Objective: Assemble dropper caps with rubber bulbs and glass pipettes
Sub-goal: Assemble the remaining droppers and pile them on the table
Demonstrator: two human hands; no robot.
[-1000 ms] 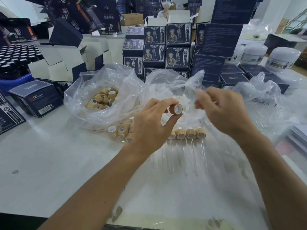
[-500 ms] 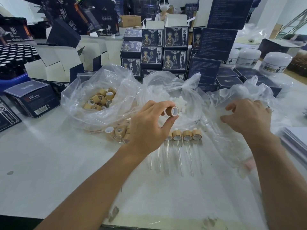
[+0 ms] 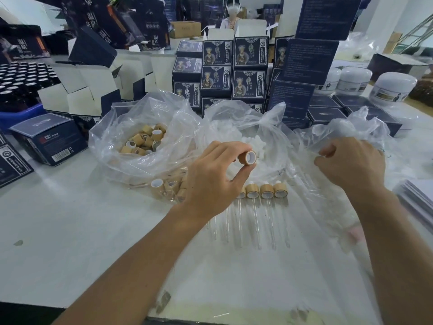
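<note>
Pinching a short bamboo-coloured cylindrical cap with a white plastic lining between thumb and fingertips, the left hand holds it raised above the pale, smooth desk, its open white mouth turned toward 3 o'clock. That grip is clamped on the cap's woody wall, thumb below and fingers curled over the top.

At 3 o'clock from the cap, the right hand rests on a crinkled clear plastic bag, its fingers curled into the thin film — whether that grip holds a pipette or only the wrinkled film cannot be told.

Just below the held cap lies a row of finished droppers with bamboo-toned collars and slim clear glass tubes, side by side on the desk, collars toward 12 o'clock and glass tips toward 6 o'clock; part of the row is hidden behind the left hand.

At 10 o'clock from the left hand a glossy transparent bag of loose bamboo-coloured caps sags open, with a few more caps pressed against its lower fold near the left wrist. Between the two hands, at 12 o'clock, a second clear bag holds small white soft-looking bulbs.

Behind the bags stand stacked dark navy cardboard boxes with printed figure labels, and round white plastic jars sit at 2 o'clock — matte and squat.
</note>
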